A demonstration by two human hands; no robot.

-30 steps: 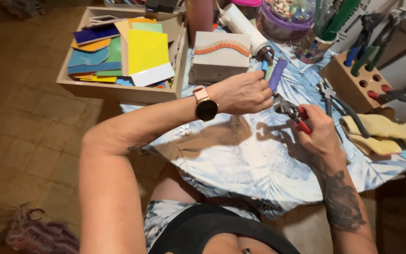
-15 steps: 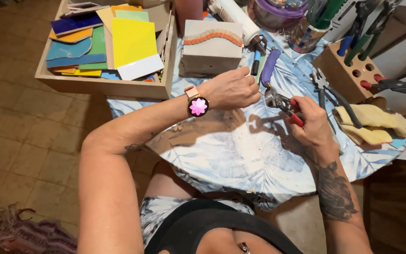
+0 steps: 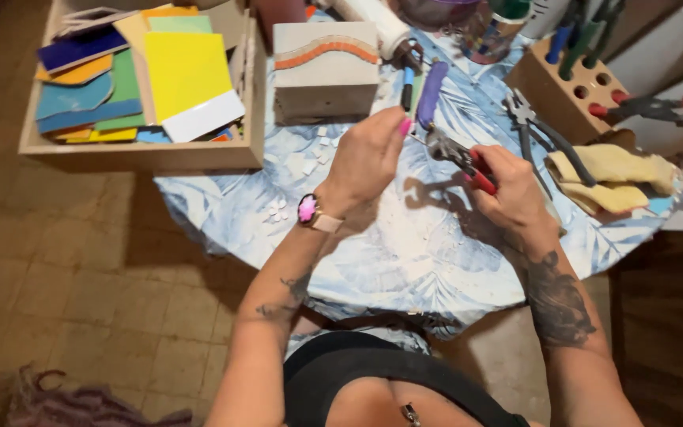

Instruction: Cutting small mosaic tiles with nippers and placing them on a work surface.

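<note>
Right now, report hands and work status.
Right hand gripping red-handled nippers. Left hand pinching a small piece at the nipper tip, too small to identify. Nothing between hands.

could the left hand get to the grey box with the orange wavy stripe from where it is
Probably yes: the left hand is raised just in front of the grey box, with only bare tablecloth between them.

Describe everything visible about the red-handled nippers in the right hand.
The nippers are a metal plier-type tool with grey jaws and red-coated handles. The right hand grips the handles, holding the tool above the leaf-patterned tablecloth, jaws pointing up-left toward the left hand. Whether the jaws bite anything is too small to tell.
</note>
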